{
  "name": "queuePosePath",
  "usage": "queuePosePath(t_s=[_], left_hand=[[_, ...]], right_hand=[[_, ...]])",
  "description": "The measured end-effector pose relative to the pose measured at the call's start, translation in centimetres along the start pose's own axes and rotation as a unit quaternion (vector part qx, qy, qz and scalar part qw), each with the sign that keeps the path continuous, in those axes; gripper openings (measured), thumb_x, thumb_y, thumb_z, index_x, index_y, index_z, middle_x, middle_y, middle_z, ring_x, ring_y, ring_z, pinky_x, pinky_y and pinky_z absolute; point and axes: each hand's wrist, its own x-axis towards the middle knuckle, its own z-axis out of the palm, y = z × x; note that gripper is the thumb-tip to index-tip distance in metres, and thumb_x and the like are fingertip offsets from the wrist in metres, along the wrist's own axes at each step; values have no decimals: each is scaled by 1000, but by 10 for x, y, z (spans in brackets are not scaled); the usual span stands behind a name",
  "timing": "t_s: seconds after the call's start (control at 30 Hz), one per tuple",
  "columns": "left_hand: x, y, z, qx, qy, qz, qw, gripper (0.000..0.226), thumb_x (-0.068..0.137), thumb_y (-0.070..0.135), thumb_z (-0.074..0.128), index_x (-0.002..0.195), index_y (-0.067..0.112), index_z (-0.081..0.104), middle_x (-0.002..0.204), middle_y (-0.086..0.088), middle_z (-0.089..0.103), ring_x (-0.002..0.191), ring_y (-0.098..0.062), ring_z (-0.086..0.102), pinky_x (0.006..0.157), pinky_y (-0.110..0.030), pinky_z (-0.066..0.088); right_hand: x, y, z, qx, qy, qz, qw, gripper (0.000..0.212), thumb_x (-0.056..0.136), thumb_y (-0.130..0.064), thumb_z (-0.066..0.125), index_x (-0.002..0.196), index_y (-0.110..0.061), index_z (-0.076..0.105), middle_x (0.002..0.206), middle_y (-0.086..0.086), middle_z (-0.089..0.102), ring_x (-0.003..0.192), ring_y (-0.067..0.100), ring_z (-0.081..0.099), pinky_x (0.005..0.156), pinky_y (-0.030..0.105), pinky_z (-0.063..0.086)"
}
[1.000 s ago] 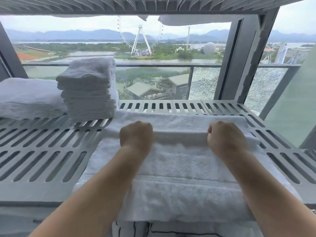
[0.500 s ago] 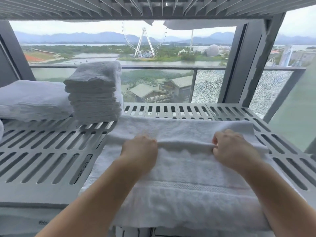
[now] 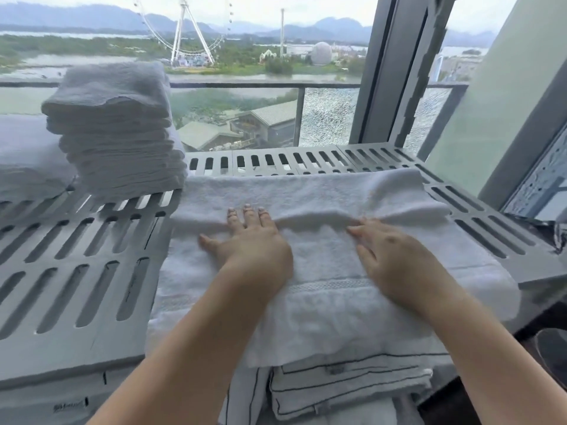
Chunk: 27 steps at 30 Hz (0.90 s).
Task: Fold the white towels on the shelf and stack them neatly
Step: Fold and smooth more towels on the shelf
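A white towel (image 3: 322, 191) lies across the grey slotted shelf (image 3: 76, 271), its near part folded over so a ridge runs across its middle. My left hand (image 3: 248, 240) rests flat on the folded layer with fingers spread, fingertips at the ridge. My right hand (image 3: 392, 259) lies flat on the towel to the right, fingers apart and pointing left. Neither hand grips anything. A tall stack of folded white towels (image 3: 119, 130) stands at the back left of the shelf.
A wider folded white pile (image 3: 27, 161) sits at the far left behind the stack. Below the shelf's front edge lie white linens with dark piping (image 3: 343, 384). A window with a grey upright frame (image 3: 395, 69) and a railing stands right behind the shelf.
Both hands have gone from closed fists pinching the towel's fold to flat, open palms pressing on it. The view has tipped down and closer.
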Motion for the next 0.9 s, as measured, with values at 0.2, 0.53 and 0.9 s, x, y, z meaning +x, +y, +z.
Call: queuePosePath(t_s=[0.2, 0.53, 0.9], left_hand=[[-28, -5, 8, -17, 63, 75, 995, 65, 96, 18, 20, 158, 28, 3, 167, -7, -9, 152, -33, -8, 111, -74, 5], [-116, -20, 50, 14, 177, 208, 962, 86, 82, 87, 13, 154, 39, 16, 165, 2, 18, 152, -27, 13, 120, -57, 13], [-160, -24, 66, 35, 358, 174, 917, 47, 82, 0, 64, 123, 23, 66, 121, 0, 69, 104, -27, 68, 77, -41, 57]], right_hand=[[-25, 9, -2, 15, 27, -30, 999, 34, 99, -27, 55, 132, -23, 63, 137, -3, 62, 133, 13, 50, 107, 30, 40], [-77, 33, 12, -10, 100, -192, 976, 60, 87, -76, 48, 131, -36, 56, 132, -11, 58, 122, 13, 53, 106, 37, 41], [-107, 45, 5, -28, 230, -202, 952, 27, 86, -15, 59, 112, -17, 63, 103, 1, 70, 94, 26, 66, 78, 38, 53]])
